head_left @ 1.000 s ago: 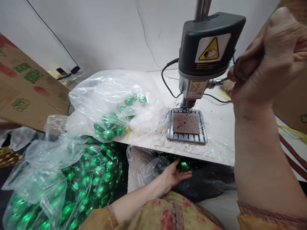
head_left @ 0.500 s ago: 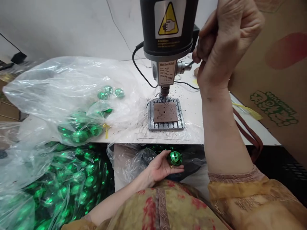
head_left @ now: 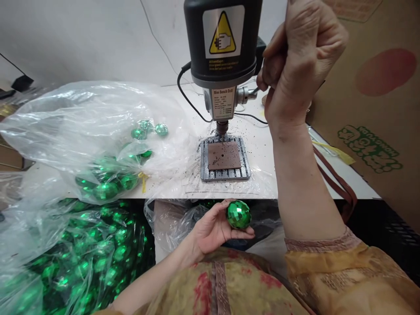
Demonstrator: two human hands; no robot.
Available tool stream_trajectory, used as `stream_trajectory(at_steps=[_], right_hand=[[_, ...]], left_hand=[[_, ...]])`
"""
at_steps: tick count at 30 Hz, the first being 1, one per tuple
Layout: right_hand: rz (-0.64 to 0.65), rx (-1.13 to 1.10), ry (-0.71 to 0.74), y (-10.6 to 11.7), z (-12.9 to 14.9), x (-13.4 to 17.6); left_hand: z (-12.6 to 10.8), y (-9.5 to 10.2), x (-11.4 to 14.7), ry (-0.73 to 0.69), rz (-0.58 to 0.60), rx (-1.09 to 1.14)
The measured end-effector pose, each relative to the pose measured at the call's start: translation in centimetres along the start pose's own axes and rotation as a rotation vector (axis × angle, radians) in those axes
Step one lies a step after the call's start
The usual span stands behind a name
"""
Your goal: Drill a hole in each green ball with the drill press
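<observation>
A shiny green mirror-faceted ball [head_left: 239, 214] rests in the fingers of my left hand [head_left: 214, 226], just below the table's front edge. My right hand [head_left: 300, 65] is raised and wrapped round the feed handle [head_left: 252, 93] of the bench drill [head_left: 220, 103]; most of the handle is hidden by the fingers. Under the drill's chuck [head_left: 222, 127], a brown square plate [head_left: 225, 161] with a small hole lies on the slotted grey base [head_left: 225, 175]. Dark shavings are scattered over the plate and base.
At the left, a clear plastic bag [head_left: 82, 113] holding several green balls lies on the white table [head_left: 177, 190]. A larger bag of green balls [head_left: 98, 253] sits below the edge. A cardboard box [head_left: 370, 113] stands at right, near a brown strap [head_left: 341, 188].
The green ball has come up closer in my left hand and looks larger. The whole view has shifted slightly; my right hand keeps its hold on the handle.
</observation>
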State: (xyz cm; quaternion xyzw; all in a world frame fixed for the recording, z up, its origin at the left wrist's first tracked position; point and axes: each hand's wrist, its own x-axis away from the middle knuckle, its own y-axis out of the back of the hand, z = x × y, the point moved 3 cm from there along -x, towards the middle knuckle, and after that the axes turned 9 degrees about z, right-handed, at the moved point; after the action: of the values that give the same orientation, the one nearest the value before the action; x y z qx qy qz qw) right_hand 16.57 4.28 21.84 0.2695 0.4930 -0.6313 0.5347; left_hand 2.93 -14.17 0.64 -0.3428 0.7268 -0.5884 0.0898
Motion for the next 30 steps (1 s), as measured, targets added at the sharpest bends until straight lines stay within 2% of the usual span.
stream_trajectory(at_steps=[6, 21, 26, 30], right_hand=[[0.043, 0.020, -0.019, 0.14, 0.07, -0.09], [0.037, 0.039, 0.002, 0.39, -0.06, 0.09], [0.057, 0.038, 0.035, 0.42, 0.05, 0.25], [0.043, 0.076, -0.007, 0.40, 0.20, 0.34]], left_hand=[[0.05, 0.04, 0.08, -0.004, 0.041, 0.008], [0.15, 0.20, 0.14, -0.073, -0.046, -0.016], [0.10, 0.34, 0.37, -0.164, -0.096, -0.052], [-0.09, 0.27, 0.44, -0.207, -0.059, -0.051]])
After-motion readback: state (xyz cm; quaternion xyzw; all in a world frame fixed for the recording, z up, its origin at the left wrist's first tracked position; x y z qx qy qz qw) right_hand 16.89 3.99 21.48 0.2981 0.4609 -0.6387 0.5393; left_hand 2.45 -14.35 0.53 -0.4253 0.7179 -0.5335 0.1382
